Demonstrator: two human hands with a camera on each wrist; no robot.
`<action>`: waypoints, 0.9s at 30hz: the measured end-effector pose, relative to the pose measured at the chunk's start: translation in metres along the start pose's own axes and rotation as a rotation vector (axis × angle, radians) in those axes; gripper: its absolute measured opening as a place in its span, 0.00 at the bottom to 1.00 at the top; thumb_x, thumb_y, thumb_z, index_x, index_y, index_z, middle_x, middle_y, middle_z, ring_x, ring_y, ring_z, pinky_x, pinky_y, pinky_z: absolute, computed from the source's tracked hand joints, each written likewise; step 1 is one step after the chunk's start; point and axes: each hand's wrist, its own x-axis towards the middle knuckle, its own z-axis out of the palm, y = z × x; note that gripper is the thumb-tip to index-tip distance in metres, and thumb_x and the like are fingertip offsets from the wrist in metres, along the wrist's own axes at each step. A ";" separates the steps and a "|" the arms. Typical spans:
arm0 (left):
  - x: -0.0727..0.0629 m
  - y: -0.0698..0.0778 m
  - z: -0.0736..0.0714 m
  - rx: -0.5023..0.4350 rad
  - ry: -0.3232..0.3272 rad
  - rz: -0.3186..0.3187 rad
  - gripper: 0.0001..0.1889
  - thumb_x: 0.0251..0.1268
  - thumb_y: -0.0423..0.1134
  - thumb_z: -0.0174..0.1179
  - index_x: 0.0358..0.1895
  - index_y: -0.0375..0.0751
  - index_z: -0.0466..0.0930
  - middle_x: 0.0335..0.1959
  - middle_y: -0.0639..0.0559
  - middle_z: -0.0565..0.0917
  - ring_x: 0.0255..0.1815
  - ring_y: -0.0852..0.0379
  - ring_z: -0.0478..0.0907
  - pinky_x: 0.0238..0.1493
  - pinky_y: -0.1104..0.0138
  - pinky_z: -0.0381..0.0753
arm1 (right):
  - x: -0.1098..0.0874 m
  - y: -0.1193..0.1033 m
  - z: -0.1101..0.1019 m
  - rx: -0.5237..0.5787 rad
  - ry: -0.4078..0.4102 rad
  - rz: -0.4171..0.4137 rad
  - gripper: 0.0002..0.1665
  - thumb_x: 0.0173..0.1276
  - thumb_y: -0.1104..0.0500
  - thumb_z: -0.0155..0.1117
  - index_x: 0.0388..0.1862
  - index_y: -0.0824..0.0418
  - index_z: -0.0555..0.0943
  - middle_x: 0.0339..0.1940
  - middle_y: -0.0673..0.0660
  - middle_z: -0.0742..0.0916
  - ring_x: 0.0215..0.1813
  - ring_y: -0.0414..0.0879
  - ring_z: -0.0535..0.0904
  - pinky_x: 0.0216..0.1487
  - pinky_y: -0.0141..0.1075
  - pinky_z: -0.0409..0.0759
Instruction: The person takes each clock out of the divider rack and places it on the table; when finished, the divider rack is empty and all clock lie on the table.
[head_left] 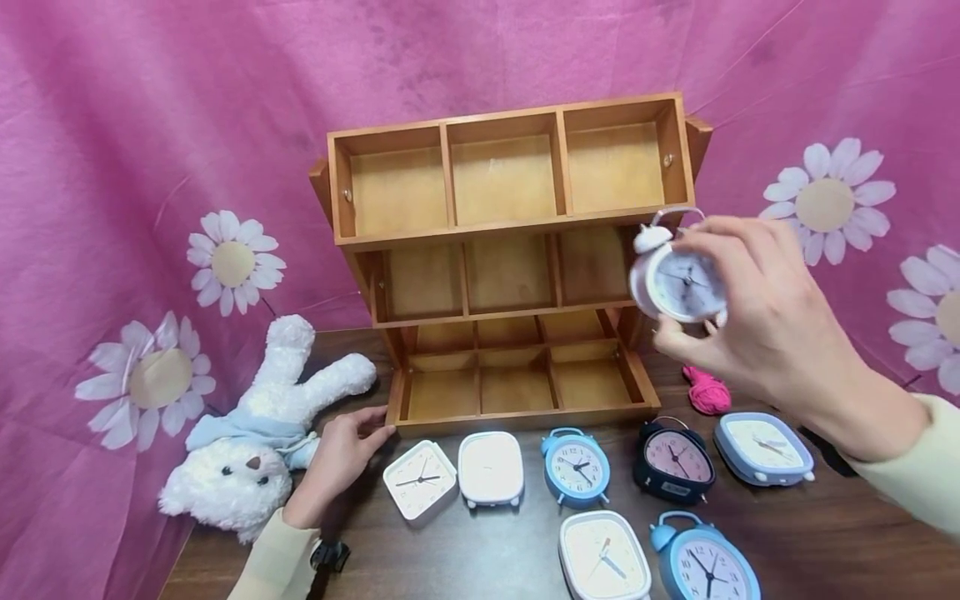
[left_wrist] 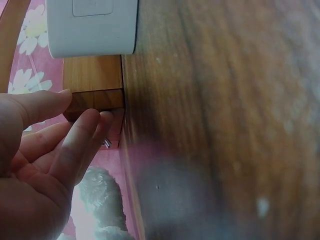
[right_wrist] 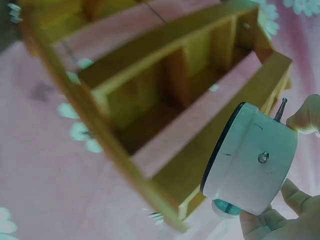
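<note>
My right hand (head_left: 772, 308) holds a white twin-bell alarm clock (head_left: 684, 283) in the air, in front of the right side of a three-tier wooden shelf (head_left: 517, 421). Thumb and fingers grip the clock's edges; its white side (right_wrist: 255, 160) faces the right wrist camera. Down at the shelf's front left corner, my left hand (head_left: 341, 458) pinches the wood (left_wrist: 97, 99) between thumb and fingers. Close by lies a white square clock (head_left: 420, 482), with another white clock (head_left: 491, 468) beside it. The shelf's compartments hold nothing that I can see.
Along the table stand a blue twin-bell clock (head_left: 576, 468), a black clock (head_left: 675, 461), a blue-rimmed clock (head_left: 763, 448), a white clock (head_left: 604, 557) and another blue clock (head_left: 708, 562). Pink yarn (head_left: 707, 392) lies at right, a white teddy bear (head_left: 232, 479) at left.
</note>
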 end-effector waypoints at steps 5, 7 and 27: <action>0.000 0.000 0.000 -0.010 -0.006 -0.009 0.19 0.76 0.37 0.73 0.65 0.33 0.90 0.49 0.42 0.97 0.48 0.50 0.94 0.49 0.60 0.89 | -0.051 0.008 -0.011 -0.033 -0.022 0.090 0.49 0.64 0.32 0.60 0.56 0.78 0.82 0.58 0.79 0.84 0.58 0.76 0.74 0.72 0.29 0.57; 0.000 0.000 0.000 -0.011 -0.008 -0.010 0.19 0.76 0.37 0.73 0.65 0.33 0.90 0.49 0.42 0.97 0.48 0.49 0.94 0.49 0.60 0.89 | -0.072 0.012 -0.015 -0.024 -0.045 0.146 0.48 0.62 0.32 0.61 0.55 0.77 0.82 0.57 0.78 0.84 0.58 0.75 0.74 0.72 0.23 0.53; 0.001 0.000 0.001 -0.006 0.002 -0.019 0.19 0.76 0.37 0.73 0.64 0.33 0.90 0.50 0.42 0.96 0.49 0.48 0.94 0.52 0.56 0.90 | -0.243 0.020 -0.028 -0.084 -0.197 0.648 0.43 0.27 0.61 0.90 0.51 0.58 0.85 0.51 0.46 0.85 0.59 0.14 0.54 0.47 0.27 0.58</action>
